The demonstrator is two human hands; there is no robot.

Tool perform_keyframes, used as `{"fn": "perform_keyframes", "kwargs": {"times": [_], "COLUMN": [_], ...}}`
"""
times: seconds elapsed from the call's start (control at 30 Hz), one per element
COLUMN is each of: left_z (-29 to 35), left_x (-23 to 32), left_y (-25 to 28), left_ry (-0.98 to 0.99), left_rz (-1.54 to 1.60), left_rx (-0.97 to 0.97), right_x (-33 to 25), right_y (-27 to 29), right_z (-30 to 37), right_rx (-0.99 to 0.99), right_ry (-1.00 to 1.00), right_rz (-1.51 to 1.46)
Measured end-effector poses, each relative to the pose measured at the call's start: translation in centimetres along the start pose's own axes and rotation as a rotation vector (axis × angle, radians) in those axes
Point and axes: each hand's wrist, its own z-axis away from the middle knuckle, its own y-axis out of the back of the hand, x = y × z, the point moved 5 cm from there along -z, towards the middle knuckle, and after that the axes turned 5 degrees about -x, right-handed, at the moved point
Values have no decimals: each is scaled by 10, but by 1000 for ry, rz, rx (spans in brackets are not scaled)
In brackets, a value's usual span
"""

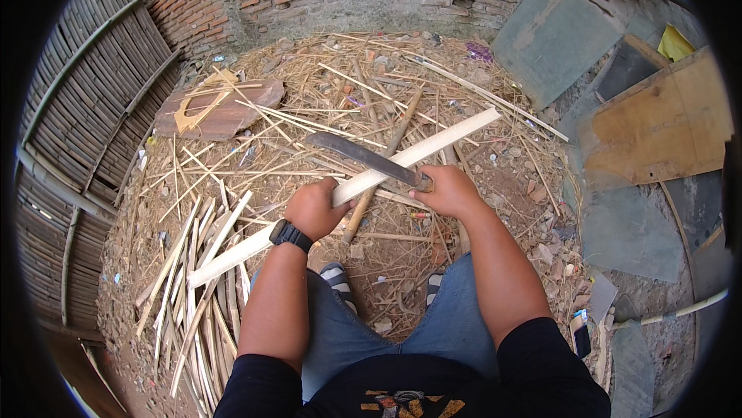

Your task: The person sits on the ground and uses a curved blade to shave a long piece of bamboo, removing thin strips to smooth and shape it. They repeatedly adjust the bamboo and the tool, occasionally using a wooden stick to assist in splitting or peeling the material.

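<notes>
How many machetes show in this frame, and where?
1: the machete is in the right hand, its blade crossing over the pale strip that the left hand grips. Any under the strip pile would be hidden.

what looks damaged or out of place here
The brick wall at the back looks worn, its surface patchy and uneven. A purple scrap lies on the ground before it, odd against the straw colours. The knife in the right hand and pale strip in the left hand show no obvious damage.
</notes>
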Motion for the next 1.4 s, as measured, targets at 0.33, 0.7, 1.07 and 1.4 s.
{"fn": "perform_keyframes", "kwargs": {"times": [0.33, 0.7, 1.07, 1.4], "left_z": [0, 1, 1, 0], "left_x": [-1, 3, 5, 1], "left_y": [-1, 4, 11, 11], "left_ry": [-30, -6, -32, 16], "left_rz": [-31, -78, -38, -2], "left_rx": [-15, 28, 133, 164], "right_x": [0, 8, 0, -3], "right_y": [-13, 3, 3, 2], "right_z": [-4, -1, -2, 4], "right_rx": [32, 18, 14, -5], "right_ry": [94, -14, 88, -24], "right_rz": [121, -10, -7, -87]}}
